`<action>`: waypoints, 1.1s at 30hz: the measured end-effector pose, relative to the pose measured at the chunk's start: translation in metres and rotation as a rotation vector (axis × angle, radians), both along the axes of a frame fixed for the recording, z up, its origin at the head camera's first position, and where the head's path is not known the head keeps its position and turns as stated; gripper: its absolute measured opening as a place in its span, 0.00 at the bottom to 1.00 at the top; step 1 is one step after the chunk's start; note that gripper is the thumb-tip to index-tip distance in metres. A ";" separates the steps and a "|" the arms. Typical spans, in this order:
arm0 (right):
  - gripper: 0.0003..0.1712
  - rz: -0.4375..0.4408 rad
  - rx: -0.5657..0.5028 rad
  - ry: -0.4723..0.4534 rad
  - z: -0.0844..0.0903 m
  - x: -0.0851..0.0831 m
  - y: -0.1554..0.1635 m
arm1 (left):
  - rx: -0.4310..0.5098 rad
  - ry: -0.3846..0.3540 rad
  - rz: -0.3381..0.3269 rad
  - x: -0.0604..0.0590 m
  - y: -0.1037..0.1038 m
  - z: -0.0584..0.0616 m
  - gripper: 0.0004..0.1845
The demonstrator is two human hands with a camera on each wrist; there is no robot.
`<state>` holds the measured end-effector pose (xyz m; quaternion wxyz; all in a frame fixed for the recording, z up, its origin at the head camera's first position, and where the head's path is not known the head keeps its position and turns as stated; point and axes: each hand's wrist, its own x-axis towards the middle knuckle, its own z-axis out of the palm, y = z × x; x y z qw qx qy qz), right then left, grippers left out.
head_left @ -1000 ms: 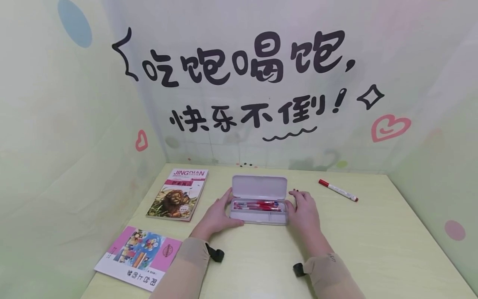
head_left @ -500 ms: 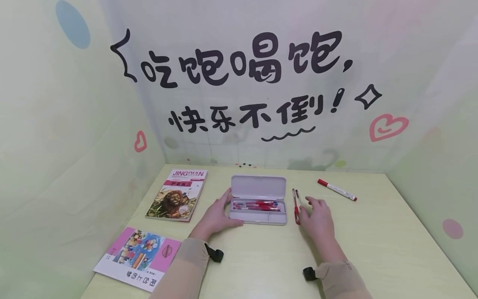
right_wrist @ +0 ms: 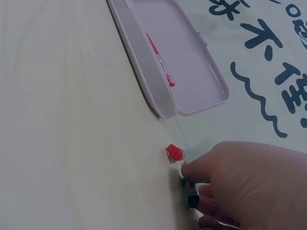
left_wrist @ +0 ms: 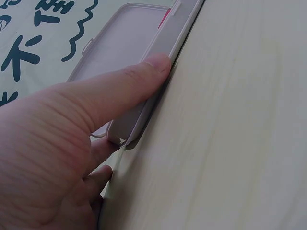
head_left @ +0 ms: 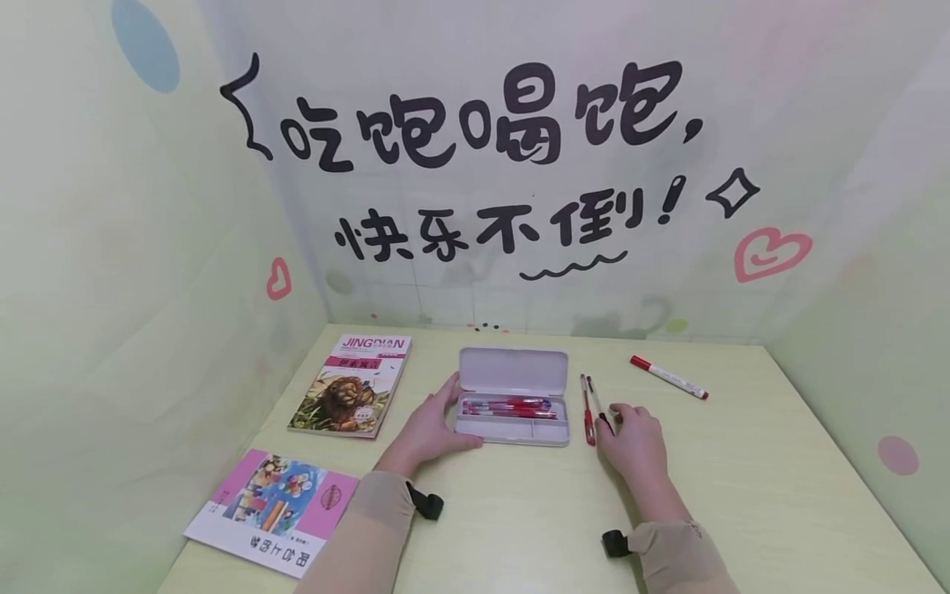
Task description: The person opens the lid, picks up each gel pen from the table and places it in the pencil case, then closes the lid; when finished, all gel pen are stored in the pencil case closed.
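An open pale pencil case lies mid-table with red pens inside and its lid laid back. My left hand grips the case's left end. In the left wrist view the thumb lies along the front wall of the case. Two loose pens lie just right of the case, one with a red cap and one with a dark end. My right hand has its fingers curled onto the dark-ended pen, pinching it against the table.
A red-capped marker lies at the back right. A lion-cover book and a pink booklet lie to the left. Walls close in the table at the back and on both sides.
My right hand left the case's right end, uncovering two pens beside it, then curled its fingers onto the dark-ended one. The left hand and the case stayed put.
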<state>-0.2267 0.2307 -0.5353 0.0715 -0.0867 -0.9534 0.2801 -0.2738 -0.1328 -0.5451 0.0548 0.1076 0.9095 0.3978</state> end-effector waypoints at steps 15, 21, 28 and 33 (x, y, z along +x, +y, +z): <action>0.22 0.002 0.013 -0.018 0.002 -0.001 0.001 | 0.013 -0.013 0.000 0.000 0.000 0.000 0.77; 0.21 -0.009 -0.001 -0.029 -0.001 -0.001 0.002 | 0.007 -0.014 0.003 0.000 0.000 0.000 0.77; 0.22 -0.041 -0.045 0.030 -0.002 -0.001 0.003 | 0.004 -0.009 -0.004 0.001 -0.001 0.000 0.77; 0.20 -0.065 -0.079 0.134 0.001 0.000 -0.001 | 0.008 -0.012 -0.002 0.001 -0.001 0.001 0.77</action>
